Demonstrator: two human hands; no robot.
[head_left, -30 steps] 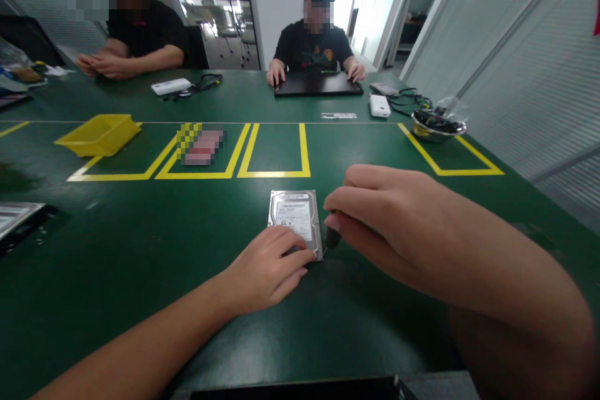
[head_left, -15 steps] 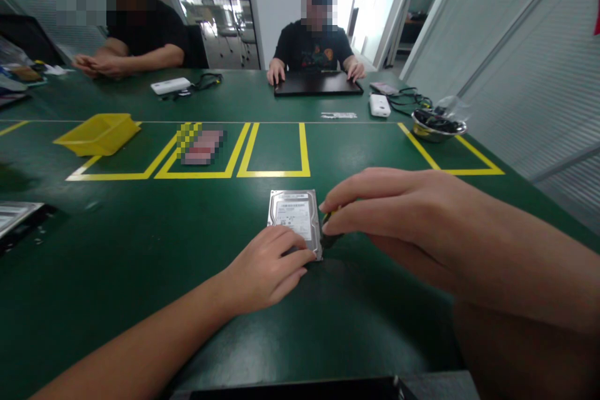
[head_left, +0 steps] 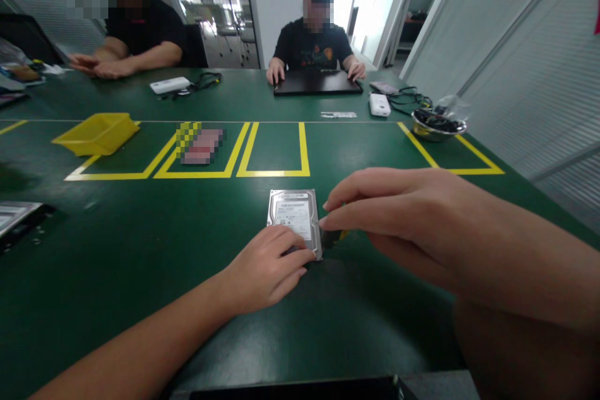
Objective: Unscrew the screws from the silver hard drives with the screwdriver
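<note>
Nearest me, the left hand (head_left: 267, 269) is curled over the near end of a silver hard drive (head_left: 291, 207), holding it flat on the green bench (head_left: 140, 244). Just to the right, the right hand (head_left: 398, 215) arches over a dark tool (head_left: 332, 239) with a bit of yellow on it, close by the drive's edge; its grip is partly hidden, so I can't tell whether the fingers are closed on it. Further off, yellow tape outlines (head_left: 274, 173) mark the surface, with a yellow bin (head_left: 96, 134) on the left and a metal bowl (head_left: 438, 134) of cables on the right. Across the bench, a seated person (head_left: 313, 47) has both hands on a flat black panel (head_left: 319, 82).
</note>
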